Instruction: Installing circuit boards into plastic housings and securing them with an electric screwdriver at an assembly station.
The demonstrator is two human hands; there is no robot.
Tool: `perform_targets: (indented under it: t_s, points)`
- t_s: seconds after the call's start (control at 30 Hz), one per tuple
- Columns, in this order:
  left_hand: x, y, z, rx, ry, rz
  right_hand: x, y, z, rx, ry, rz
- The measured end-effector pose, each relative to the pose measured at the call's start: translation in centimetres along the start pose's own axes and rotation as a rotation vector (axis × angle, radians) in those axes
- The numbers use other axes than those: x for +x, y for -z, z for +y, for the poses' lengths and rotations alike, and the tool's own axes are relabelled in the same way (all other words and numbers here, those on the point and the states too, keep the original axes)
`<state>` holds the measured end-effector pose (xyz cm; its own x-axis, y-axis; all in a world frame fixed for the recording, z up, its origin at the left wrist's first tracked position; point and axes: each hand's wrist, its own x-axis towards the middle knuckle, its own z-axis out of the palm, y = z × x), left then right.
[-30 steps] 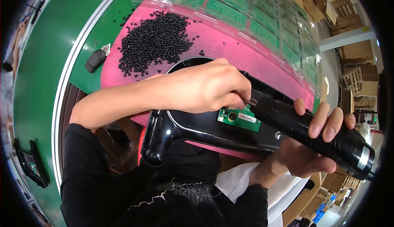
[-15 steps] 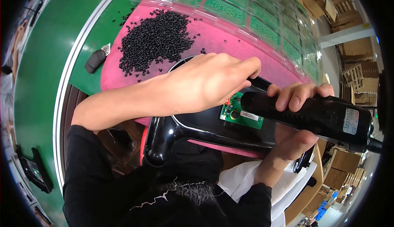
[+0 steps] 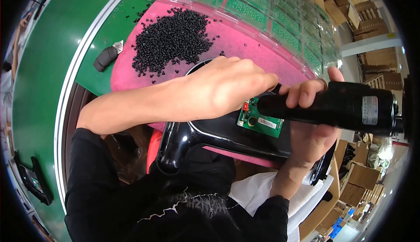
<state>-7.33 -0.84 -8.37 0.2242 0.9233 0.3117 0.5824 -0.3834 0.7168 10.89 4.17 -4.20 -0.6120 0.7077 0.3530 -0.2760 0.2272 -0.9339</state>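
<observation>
My right hand point(image 3: 306, 94) is wrapped round a black electric screwdriver point(image 3: 339, 106), which lies nearly level and points left. The driver's nose sits over a green circuit board point(image 3: 262, 126) with a red connector and a white label. The board rests in a glossy black plastic housing point(image 3: 227, 138). My left hand point(image 3: 236, 86) reaches across the housing, its fingers closed together beside the driver's nose. Whatever the left fingertips hold is hidden, and the driver's tip cannot be made out.
A heap of small black screws point(image 3: 173, 40) lies on a pink mat point(image 3: 124, 73). Clear trays of green boards point(image 3: 249, 10) stand at the far side. A dark grey wrapped object point(image 3: 105, 59) lies on the green table point(image 3: 48, 84). Cardboard boxes point(image 3: 365, 174) are at the right.
The screwdriver's rear end has swung upward in the picture, bringing it closer to level, and my right hand has moved with it. My left hand has stayed almost in place.
</observation>
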Motion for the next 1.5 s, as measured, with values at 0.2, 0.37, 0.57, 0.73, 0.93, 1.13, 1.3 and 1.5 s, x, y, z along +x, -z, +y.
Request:
perform_targets:
  t_s: [0.2,0.37,0.57,0.73,0.93,1.13,1.3,1.5]
  points:
    - [0.0,-0.1,-0.1,0.003,-0.026,-0.098,-0.5,2.5,-0.1,0.314,0.227,-0.095]
    - [0.7,-0.6,-0.1,-0.341,-0.147,0.004,-0.8,2.9,-1.5,0.378,0.273,-0.025]
    - [0.8,0.2,0.4,-0.36,-0.06,-0.034,-1.0,2.9,-2.0,0.45,0.293,0.01]
    - [1.1,-0.4,0.1,-0.332,-0.148,0.03,-0.9,2.8,-1.6,0.428,0.329,-0.007]
    - [1.3,-0.4,0.5,-0.208,-0.217,0.038,-1.2,3.3,-1.6,0.45,0.312,-0.039]
    - [0.5,-0.1,0.7,0.006,-0.175,0.054,-1.1,3.4,-1.5,0.385,0.208,-0.088]
    - [0.8,0.0,0.4,-0.034,-0.161,-0.034,-1.2,2.7,-1.0,0.39,0.163,-0.087]
    - [0.6,-0.3,0.2,-0.081,-0.28,-0.1,-1.5,2.8,-1.2,0.389,0.235,-0.084]
